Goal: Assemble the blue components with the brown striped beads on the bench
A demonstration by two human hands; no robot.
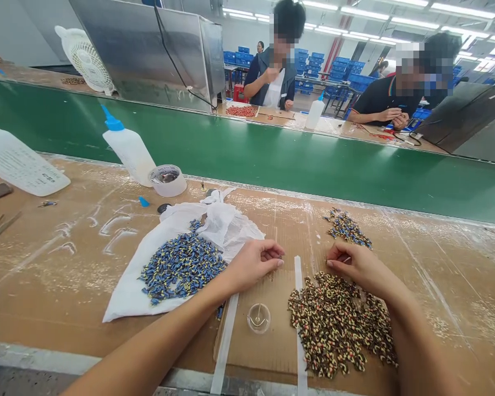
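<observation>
My left hand (259,265) hovers above the cardboard, thumb and fingers drawn together; whatever they hold is too small to make out. Beside it, to the left, a heap of small blue-and-yellow pieces (181,267) lies on a white plastic bag (126,291). Facing it from the right, my right hand (352,265) is pinched closed, its contents also too tiny to name. Just below that hand spreads a pile of small brown-and-cream pieces (338,324). A smaller pile of mixed blue-and-yellow pieces (348,226) sits behind it. Between my forearms stands a small clear round dish (258,319) with a thin piece in it.
Strips of white tape (299,319) cross the cardboard. Farther left are a roll of tape (169,181), a blue-tipped squeeze bottle (127,151) and a large white jug (20,162). Past the green belt (247,151), two people sit at another bench.
</observation>
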